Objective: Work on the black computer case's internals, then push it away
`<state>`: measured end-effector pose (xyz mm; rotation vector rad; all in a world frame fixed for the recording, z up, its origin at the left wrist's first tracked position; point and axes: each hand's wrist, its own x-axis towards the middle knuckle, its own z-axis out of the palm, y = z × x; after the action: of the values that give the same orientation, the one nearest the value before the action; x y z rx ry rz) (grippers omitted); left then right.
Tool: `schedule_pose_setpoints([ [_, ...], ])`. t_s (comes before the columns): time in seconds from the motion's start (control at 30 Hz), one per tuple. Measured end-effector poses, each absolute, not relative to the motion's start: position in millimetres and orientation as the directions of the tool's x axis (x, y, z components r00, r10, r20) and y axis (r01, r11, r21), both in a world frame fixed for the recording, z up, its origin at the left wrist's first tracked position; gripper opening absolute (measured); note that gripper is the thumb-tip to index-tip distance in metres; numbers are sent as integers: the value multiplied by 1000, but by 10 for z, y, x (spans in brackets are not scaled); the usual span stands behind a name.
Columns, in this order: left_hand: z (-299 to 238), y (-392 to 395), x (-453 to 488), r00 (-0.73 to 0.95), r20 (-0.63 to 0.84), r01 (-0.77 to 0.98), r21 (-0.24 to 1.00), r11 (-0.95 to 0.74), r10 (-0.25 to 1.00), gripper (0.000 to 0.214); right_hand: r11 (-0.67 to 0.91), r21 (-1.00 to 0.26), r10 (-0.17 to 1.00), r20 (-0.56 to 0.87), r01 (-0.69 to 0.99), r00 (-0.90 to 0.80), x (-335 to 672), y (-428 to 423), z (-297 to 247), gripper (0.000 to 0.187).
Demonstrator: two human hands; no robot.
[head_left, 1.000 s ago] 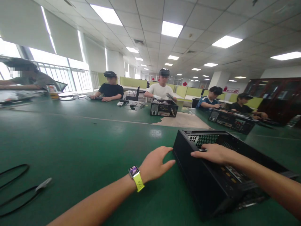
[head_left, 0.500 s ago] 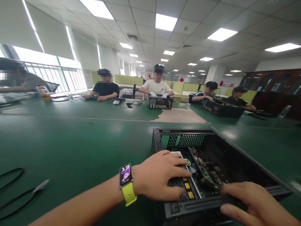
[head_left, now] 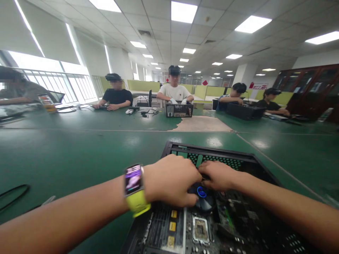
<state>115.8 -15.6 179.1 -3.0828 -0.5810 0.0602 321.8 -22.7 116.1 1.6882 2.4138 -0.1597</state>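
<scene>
A black computer case (head_left: 254, 165) lies on its side in front of me, its perforated end panel away from me. Inside it are a motherboard (head_left: 219, 240) with a bare metal CPU socket (head_left: 200, 229) and a power supply (head_left: 159, 229) with yellow labels. Above the socket sits a dark round cooling fan (head_left: 205, 204) with a blue centre. My left hand (head_left: 174, 180) is over the fan's left edge, fingers curled inward. Opposite it, my right hand (head_left: 221, 174) reaches in from the right with bent fingers. The fingertips nearly meet; what they grip is hidden.
A green table (head_left: 79, 155) spreads around the case. Black cables (head_left: 16, 194) lie at its left. Across it, several people sit at work; one in a white shirt (head_left: 174, 92) handles another computer case (head_left: 179, 110). A further dark case (head_left: 245, 111) stands at the right.
My right hand has gone from the case's near edge to its far inside. My left hand has left the power supply and curled near the fan. The motherboard, tilted before, now looks flatter.
</scene>
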Motion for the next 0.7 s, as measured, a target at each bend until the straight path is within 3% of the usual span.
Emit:
schedule_pose_setpoints([
  [0.07, 1632, -26, 1623, 900, -277, 339, -42, -940, 337, 37, 311, 103, 900, -353, 945, -258, 3302, -90, 1122, 26],
  [0.13, 1423, 63, 1990, 838, -454, 327, -23, -945, 302, 49, 191, 191, 912, -398, 963, -102, 3418, -120, 1136, 23],
  [0.23, 1220, 103, 2225, 812, -479, 351, -55, -935, 333, 65, 53, 307, 904, -419, 950, 85, 3558, -286, 1206, 16],
  [0.33, 1287, 85, 2167, 825, -433, 371, -70, -926, 363, 58, 77, 362, 852, -508, 929, 128, 3566, -351, 1228, 16],
  [0.4, 1413, 64, 2090, 816, -517, 347, 81, -934, 258, 42, 128, 366, 850, -519, 922, 88, 3516, -310, 1212, 20],
  [0.47, 1519, 53, 2040, 783, -617, 307, 280, -909, 74, 28, 173, 332, 871, -491, 927, 13, 3465, -244, 1198, 25],
  [0.53, 1563, 75, 2021, 751, -659, 289, 384, -877, -41, 26, 182, 289, 887, -461, 940, -29, 3449, -191, 1191, 29],
  [0.6, 1543, 146, 2017, 784, -619, 306, 313, -899, 51, 29, 174, 279, 907, -420, 944, -43, 3472, -167, 1169, 30],
  [0.7, 1439, 295, 2023, 854, -373, 403, 37, -914, 362, 32, 204, 243, 925, -364, 948, -106, 3526, -153, 1053, 40],
])
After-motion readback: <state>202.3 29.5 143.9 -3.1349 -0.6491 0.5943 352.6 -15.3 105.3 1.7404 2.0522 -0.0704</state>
